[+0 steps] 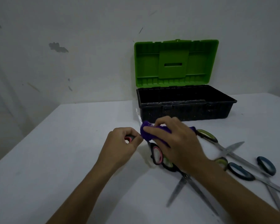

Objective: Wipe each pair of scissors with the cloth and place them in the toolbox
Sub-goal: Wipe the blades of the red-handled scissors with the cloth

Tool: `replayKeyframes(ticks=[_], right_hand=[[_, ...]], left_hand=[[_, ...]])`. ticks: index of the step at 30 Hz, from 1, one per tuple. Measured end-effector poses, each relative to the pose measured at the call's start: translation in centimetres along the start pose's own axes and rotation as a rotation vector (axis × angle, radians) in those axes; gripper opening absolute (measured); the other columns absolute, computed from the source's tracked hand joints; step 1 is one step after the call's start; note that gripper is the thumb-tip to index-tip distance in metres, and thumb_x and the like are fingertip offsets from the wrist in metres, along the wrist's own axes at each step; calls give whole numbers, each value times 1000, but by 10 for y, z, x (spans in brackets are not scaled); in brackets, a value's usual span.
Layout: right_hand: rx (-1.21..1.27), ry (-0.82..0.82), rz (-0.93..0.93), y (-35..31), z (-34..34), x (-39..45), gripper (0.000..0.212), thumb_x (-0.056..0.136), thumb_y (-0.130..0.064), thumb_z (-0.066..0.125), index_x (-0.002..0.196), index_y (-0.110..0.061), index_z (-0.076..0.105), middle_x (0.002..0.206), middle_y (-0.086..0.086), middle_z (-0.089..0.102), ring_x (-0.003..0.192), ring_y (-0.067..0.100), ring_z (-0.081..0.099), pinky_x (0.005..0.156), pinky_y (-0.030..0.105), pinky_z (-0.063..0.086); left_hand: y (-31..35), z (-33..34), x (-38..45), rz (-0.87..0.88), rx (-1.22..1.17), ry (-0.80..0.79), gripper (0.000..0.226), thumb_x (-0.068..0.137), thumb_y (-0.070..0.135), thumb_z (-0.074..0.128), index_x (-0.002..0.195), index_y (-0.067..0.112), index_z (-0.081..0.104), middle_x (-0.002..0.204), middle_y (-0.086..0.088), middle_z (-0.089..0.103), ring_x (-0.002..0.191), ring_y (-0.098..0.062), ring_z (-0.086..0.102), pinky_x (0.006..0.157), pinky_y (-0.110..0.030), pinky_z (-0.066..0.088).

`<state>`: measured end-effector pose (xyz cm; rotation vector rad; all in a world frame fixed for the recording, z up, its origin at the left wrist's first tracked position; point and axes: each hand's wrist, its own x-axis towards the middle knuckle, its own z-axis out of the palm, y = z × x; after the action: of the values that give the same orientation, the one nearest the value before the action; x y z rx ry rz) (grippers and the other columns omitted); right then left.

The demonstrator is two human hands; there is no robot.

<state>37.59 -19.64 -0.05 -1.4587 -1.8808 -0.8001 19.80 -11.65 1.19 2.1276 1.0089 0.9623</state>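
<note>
first pink scissors (157,153) mid-wipe: left hand (123,143) fingers grip handle, right hand (173,141) fingers clamp cloth (148,130); toolbox (184,110) looks empty, others wait on bench (63,159)

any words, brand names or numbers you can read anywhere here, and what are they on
No readable text in this view.
Toolbox: nothing printed shows on the green lid or the black base.
Pink-handled scissors, held by the left hand: no marking can be made out.
Purple cloth in the right hand: plain.
Scissors on the table: blades too blurred to show any stamp.
</note>
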Motion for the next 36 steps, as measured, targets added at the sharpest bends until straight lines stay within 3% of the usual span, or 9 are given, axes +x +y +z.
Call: replayKeyframes(ticks=[8, 14, 21, 27, 33, 36], right_hand=[[-158, 104, 198, 29, -3, 0, 34, 81, -7, 74, 114, -13, 68, 108, 10, 61, 85, 25, 52, 65, 36, 50], [4, 23, 94, -4, -2, 3, 33, 83, -33, 73, 112, -19, 68, 105, 3, 60, 86, 17, 53, 67, 23, 46], [-21, 133, 277, 27, -4, 2, 27, 85, -36, 69, 105, -19, 72, 99, 0, 58, 84, 14, 51, 59, 24, 48], [63, 30, 83, 4, 2, 2, 31, 82, -33, 75, 110, -20, 72, 104, 1, 61, 88, 13, 53, 71, 16, 38], [-27, 116, 189, 25, 2, 4, 25, 85, -27, 73, 107, -17, 72, 102, 3, 60, 86, 17, 51, 65, 27, 49], [14, 116, 112, 25, -2, 1, 28, 87, -32, 67, 112, -19, 70, 106, 3, 60, 90, 17, 51, 68, 26, 49]], left_hand=[[0, -2, -1, 26, 36, 6, 22, 84, 20, 72, 65, 28, 67, 63, 14, 65, 66, 0, 61, 56, -7, 41], [0, 5, -1, 82, -25, 68, 13, 83, 23, 73, 69, 24, 71, 65, 12, 68, 71, -3, 64, 59, -11, 46], [-2, 3, -2, 34, -60, 34, 17, 82, 19, 73, 66, 22, 71, 65, 4, 70, 63, -6, 62, 57, -18, 46], [0, 4, -2, 34, -71, 51, 17, 85, 18, 71, 69, 23, 69, 63, 13, 65, 63, 0, 60, 57, -10, 43], [-8, 5, -1, 67, -55, 68, 15, 85, 18, 72, 70, 21, 71, 66, 11, 68, 69, -3, 63, 57, -14, 47], [-7, 7, 2, 43, -67, 72, 16, 85, 17, 72, 69, 22, 71, 68, 7, 69, 71, -7, 63, 58, -15, 46]])
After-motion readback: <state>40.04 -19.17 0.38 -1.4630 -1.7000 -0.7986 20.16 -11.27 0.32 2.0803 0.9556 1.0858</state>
